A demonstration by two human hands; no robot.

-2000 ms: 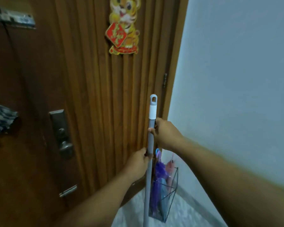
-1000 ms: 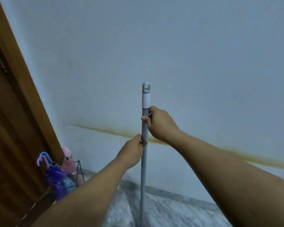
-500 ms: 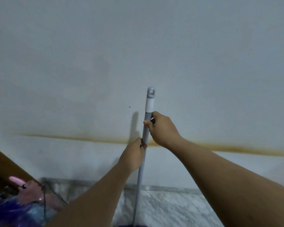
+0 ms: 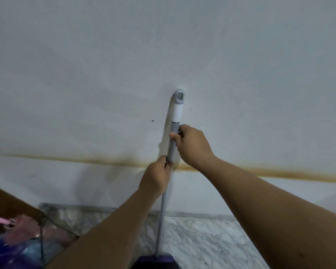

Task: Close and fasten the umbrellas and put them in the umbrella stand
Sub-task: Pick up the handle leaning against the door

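Observation:
A long grey pole (image 4: 173, 140) with a white band and a hanging hole at its top stands almost upright against the white wall. Its purple head (image 4: 156, 262) shows at the bottom edge. My right hand (image 4: 192, 145) grips the pole just under the white band. My left hand (image 4: 156, 176) grips it lower down. At the bottom left, a black wire umbrella stand (image 4: 42, 239) holds folded pink (image 4: 22, 229), purple (image 4: 0, 255) and light blue umbrellas, partly cut off by the frame.
The white wall (image 4: 163, 55) with a brown stain line fills the view. A grey marble floor (image 4: 202, 239) runs below it. A strip of brown wooden door (image 4: 6, 200) shows at the left edge.
The view has swung right from the door to the wall, and the stand slid to the bottom left. Both hands kept their grip as the pole came against the wall.

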